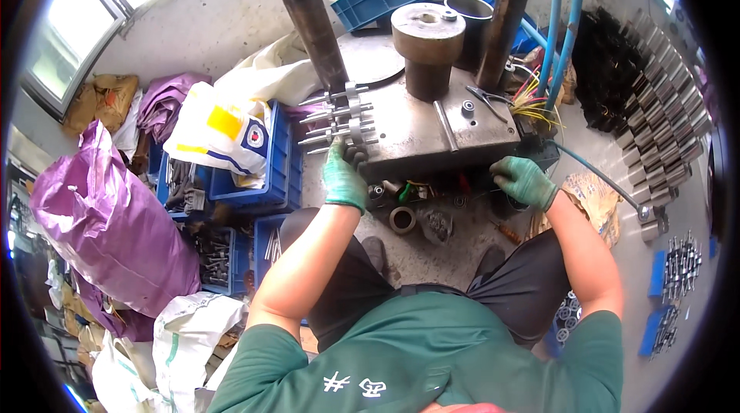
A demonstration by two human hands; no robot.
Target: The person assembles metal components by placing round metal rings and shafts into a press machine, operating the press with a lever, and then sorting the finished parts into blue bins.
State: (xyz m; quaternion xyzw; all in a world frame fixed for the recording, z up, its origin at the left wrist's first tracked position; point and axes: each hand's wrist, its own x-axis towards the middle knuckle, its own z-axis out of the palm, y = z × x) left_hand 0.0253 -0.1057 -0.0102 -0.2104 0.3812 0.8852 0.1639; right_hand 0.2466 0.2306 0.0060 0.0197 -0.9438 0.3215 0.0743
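Observation:
My left hand (344, 176), in a green glove with dark fingertips, is at the left front corner of a steel press table (408, 145). Its thumb and curled fingers close on the nearest of several metal shafts with round discs (353, 109), which lie side by side along that edge. Beyond the table's right front corner, my right hand (526, 182) hangs with its gloved fingers curled in, and nothing shows in them. A thick round steel block (428, 35) stands mid-table. A metal bar (445, 126), a small ring-like part (468, 108) and pliers (492, 101) lie nearby.
Two dark press columns (308, 24) rise at the back. Blue crates (289, 159) and a purple sack (112, 220) stand to the left. Below the table, a metal ring (401, 219) lies between my feet. Rows of steel cylinders (655, 132) and blue hoses (556, 35) are on the right.

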